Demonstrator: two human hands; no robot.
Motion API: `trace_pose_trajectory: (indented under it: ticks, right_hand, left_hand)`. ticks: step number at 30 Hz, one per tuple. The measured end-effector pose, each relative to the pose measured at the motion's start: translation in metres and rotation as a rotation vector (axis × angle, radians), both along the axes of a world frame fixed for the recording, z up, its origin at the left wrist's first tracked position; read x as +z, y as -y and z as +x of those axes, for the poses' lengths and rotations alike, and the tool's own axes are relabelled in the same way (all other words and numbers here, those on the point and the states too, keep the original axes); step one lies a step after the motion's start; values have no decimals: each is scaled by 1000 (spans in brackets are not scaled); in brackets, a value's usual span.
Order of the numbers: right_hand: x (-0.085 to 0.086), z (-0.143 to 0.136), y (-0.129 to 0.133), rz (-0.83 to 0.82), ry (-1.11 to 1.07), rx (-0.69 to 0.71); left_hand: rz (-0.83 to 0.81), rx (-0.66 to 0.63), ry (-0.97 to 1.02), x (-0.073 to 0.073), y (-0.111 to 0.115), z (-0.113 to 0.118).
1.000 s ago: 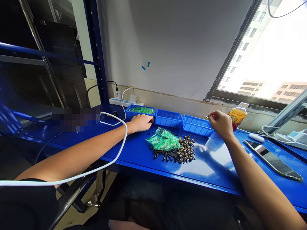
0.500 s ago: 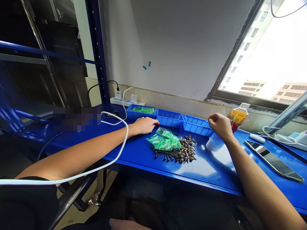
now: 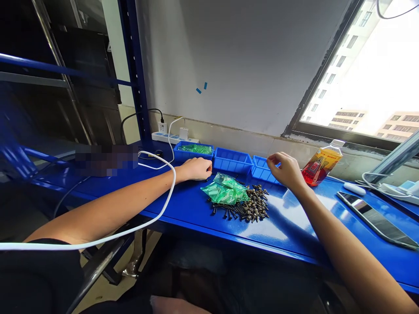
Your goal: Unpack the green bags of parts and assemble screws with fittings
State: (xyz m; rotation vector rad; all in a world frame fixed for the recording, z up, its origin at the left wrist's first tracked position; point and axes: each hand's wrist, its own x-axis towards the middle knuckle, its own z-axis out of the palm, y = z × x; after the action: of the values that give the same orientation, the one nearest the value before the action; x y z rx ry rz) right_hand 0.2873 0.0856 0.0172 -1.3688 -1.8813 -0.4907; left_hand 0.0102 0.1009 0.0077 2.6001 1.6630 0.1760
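Curled fingers close my left hand (image 3: 197, 168), which rests on the blue table just left of the green plastic bags (image 3: 225, 189); anything inside it is hidden. The bags lie partly over a pile of dark screws (image 3: 255, 204). My right hand (image 3: 284, 169) hovers at the right blue bin (image 3: 262, 168), thumb and fingertips bent toward each other; whether something small is between them cannot be made out. To the left stand the middle blue bin (image 3: 233, 161) and the left blue bin (image 3: 183, 152), which holds green bags.
A bottle of red drink (image 3: 322, 163) stands right of my right hand. Farther right lie a phone (image 3: 376, 218) and a small white object (image 3: 354, 189). A white cable (image 3: 170, 192) crosses over my left forearm. Behind the bins is a power strip (image 3: 166, 138).
My right hand has moved left, from in front of the bottle to over the right bin. My left hand's fingers, stretched toward the middle bin before, are now curled in.
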Motion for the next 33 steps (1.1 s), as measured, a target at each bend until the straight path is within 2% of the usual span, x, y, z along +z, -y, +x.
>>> trace_pose_trajectory:
  ticks: [4, 10, 14, 24, 33]
  right_hand:
    - [-8, -30, 8, -47, 110, 146]
    - [-22, -66, 23, -62, 305, 296]
    - [-22, -66, 26, -48, 356, 324]
    - [-20, -62, 25, 24, 369, 439]
    - [-20, -66, 28, 91, 428, 456]
  left_hand:
    - [68, 3, 81, 3, 5, 2]
    - [123, -141, 231, 1, 21, 15]
    - [119, -222, 280, -2, 29, 20]
    - [131, -292, 352, -3, 32, 21]
    - [115, -365, 411, -4, 33, 22]
